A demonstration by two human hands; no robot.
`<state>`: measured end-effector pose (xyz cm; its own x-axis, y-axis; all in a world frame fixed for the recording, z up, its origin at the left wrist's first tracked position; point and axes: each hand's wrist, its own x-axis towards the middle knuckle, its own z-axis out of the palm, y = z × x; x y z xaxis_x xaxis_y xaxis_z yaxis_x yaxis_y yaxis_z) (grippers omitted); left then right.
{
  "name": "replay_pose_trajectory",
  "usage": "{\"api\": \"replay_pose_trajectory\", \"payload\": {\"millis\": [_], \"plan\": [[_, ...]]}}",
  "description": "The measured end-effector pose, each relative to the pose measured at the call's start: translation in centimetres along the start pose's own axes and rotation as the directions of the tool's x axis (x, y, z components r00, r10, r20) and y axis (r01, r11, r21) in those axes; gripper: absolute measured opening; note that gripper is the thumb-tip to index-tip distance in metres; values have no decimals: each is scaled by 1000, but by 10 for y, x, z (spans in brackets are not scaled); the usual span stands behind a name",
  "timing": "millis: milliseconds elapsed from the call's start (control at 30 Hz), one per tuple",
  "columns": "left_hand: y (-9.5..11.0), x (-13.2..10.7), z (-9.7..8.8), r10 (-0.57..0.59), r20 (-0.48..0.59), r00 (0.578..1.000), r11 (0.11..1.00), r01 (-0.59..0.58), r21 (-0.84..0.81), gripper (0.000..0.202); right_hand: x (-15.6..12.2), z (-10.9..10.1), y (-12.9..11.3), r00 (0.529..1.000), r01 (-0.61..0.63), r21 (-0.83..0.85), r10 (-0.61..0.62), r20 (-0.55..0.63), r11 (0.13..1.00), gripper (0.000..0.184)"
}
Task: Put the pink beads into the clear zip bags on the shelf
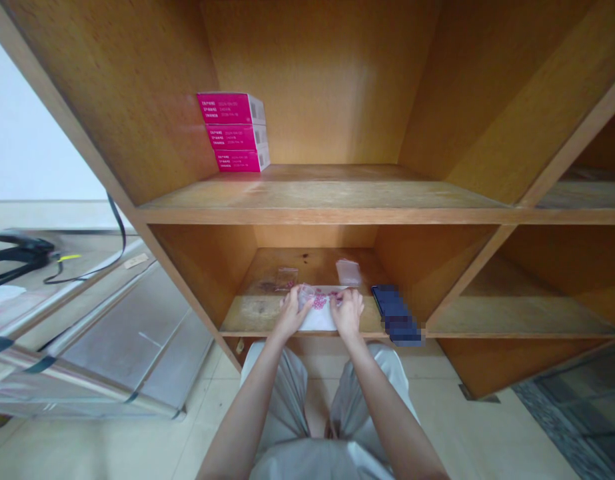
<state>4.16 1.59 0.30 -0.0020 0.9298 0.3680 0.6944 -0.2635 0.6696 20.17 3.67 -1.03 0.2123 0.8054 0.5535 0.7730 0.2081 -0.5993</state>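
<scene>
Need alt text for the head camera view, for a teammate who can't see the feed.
The left hand and right hand grip a white packet with pink markings on a low wooden shelf. Two small clear bags lie behind it, with a pixelated dark object to its right. Three stacked magenta boxes sit on the shelf above.

phone (396, 315) just beside right hand (348, 313)
</scene>
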Motion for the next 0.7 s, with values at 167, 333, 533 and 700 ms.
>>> {"api": "replay_pose_trajectory", "payload": {"millis": [167, 333, 533, 700], "plan": [[1, 0, -1, -3, 11, 1000, 1000, 3, 3, 45, -4, 2, 0, 1000, 13, -73, -11, 21, 997, 10], [0, 0, -1, 4, 10, 1000, 1000, -4, -5, 45, -5, 3, 0, 998, 58, -116, -56, 26, 992, 11], [-3, 0, 2, 10, -4, 1000, 1000, -10, -10, 45, -5, 0, -3, 989, 107, -154, -89, 119, 982, 11], [-5, 1, 3, 18, -14, 1000, 1000, -19, -21, 45, -5, -4, -5, 975, 126, -148, -95, 203, 981, 11]]}}
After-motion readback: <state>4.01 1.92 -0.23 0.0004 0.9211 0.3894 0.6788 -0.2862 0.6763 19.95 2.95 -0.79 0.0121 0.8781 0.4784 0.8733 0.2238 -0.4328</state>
